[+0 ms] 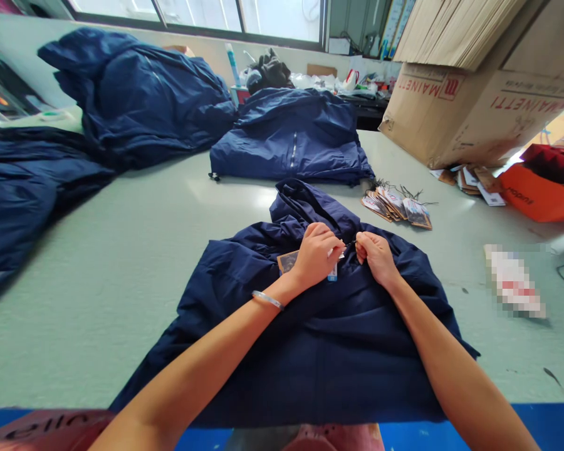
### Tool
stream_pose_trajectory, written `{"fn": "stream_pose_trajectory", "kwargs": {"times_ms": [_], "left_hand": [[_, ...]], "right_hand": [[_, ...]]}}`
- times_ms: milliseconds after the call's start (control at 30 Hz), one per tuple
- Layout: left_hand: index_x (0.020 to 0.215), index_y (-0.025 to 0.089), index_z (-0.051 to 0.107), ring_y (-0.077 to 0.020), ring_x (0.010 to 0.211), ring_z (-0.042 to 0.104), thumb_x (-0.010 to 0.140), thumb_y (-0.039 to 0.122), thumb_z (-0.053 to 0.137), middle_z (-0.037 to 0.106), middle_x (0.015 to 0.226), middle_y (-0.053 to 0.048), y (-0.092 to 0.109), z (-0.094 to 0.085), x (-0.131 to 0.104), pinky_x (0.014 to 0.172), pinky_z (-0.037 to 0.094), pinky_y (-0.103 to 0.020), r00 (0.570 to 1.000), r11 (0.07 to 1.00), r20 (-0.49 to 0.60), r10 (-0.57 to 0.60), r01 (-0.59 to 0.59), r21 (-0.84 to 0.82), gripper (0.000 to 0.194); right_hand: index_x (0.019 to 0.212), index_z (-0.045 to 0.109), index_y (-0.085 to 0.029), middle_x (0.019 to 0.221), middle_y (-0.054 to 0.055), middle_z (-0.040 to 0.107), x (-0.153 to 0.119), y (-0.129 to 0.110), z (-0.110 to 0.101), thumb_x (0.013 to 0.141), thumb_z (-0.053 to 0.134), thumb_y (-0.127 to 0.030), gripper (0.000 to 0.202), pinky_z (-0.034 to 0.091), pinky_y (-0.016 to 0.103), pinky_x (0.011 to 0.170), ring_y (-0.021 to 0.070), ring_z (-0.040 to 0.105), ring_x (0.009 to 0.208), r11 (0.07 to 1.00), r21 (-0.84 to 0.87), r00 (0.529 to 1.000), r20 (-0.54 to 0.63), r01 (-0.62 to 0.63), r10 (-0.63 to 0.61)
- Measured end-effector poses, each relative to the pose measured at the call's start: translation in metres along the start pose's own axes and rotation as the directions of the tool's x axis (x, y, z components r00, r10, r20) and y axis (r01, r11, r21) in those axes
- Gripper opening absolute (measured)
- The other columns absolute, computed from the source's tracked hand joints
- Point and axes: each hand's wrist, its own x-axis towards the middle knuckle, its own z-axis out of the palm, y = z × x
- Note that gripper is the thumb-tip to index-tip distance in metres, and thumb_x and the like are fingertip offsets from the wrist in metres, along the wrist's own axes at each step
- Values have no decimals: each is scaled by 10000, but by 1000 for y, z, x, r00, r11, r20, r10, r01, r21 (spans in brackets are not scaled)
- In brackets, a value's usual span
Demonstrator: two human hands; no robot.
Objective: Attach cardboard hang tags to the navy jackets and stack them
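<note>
A navy hooded jacket (310,351) lies spread on the table in front of me, its hood (305,203) pointing away. Just below the hood, my left hand (318,254) is closed in a pinch around hang tags and the end of a black string. A brown and dark hang tag (287,261) sticks out on its left side, and a small blue and white tag (333,274) hangs under the fingers. My right hand (373,254) pinches the other end of the dark string (350,243), which runs short between both hands.
Folded navy jackets (286,141) lie across the far side and left. Strung hang tags (397,207) are piled right of the hood. A large cardboard box (470,113) and an orange bag (540,194) stand at the right. A blurred-out packet (514,282) lies nearer.
</note>
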Motion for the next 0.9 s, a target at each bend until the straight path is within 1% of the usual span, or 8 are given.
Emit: {"fn": "stream_pose_trajectory", "kwargs": {"times_ms": [67,267,433,567,667,733,833,900], "left_hand": [[864,179,698,-204,884,549,900,281,567,702,807,-46,0,0,0,907,423,-394,998,999,-48,-37,36,-23,170],[1265,141,587,-233,1084,519,943,307,470,654,1164,-111,3,-8,-3,1012,428,-428,991,994,-99,-91,84,-76,380],[1325,152,537,-230,1115,523,973,303,387,635,1188,-121,2,-6,-5,1013,441,-428,976,980,-136,-169,152,-126,411],[1186,153,633,-223,1088,542,964,277,405,660,1129,-108,-6,-9,8,999,459,-422,965,972,-147,-218,200,-124,341],[1016,157,701,-226,1108,537,944,269,450,669,1116,-101,-13,-31,24,1022,442,-419,970,977,-120,-209,201,-74,284],[1053,154,695,-220,1082,552,941,283,458,680,1096,-97,-19,-54,29,1012,447,-409,976,977,-54,-209,206,-55,292],[1127,163,675,-220,1078,555,938,318,458,678,1111,-92,-31,-88,25,1009,444,-409,974,976,58,-219,218,22,327],[1054,160,704,-223,1073,549,948,334,420,680,1084,-94,-42,-106,15,1008,441,-406,962,972,148,-228,216,93,350]], "right_hand": [[516,447,-212,473,-53,356,0,1,-1,787,591,-647,532,315,249,428,84,356,409,999,16,1000,-1,28,-28],[531,486,-200,448,-43,380,2,11,-1,821,413,-766,639,308,244,423,86,377,391,999,39,998,-45,37,-35],[538,506,-195,436,-41,398,4,16,-1,813,398,-782,656,312,240,425,85,388,381,999,37,999,-37,21,-20],[525,497,-198,429,-43,388,9,19,-3,807,384,-791,667,308,238,416,85,384,372,999,43,999,-36,12,-10],[516,489,-200,430,-40,391,11,19,-3,787,386,-808,674,320,237,414,86,386,377,1000,8,998,-56,23,-22],[522,500,-197,442,-33,410,10,19,-3,767,405,-819,675,343,236,420,88,399,391,999,-34,998,-56,24,-26],[529,519,-191,450,-24,429,10,15,-2,762,425,-809,667,374,232,420,90,410,400,998,-63,999,-54,-7,3],[530,516,-189,451,-24,428,13,8,-1,813,410,-755,641,397,223,420,86,411,398,993,-79,995,-51,-90,86]]}}
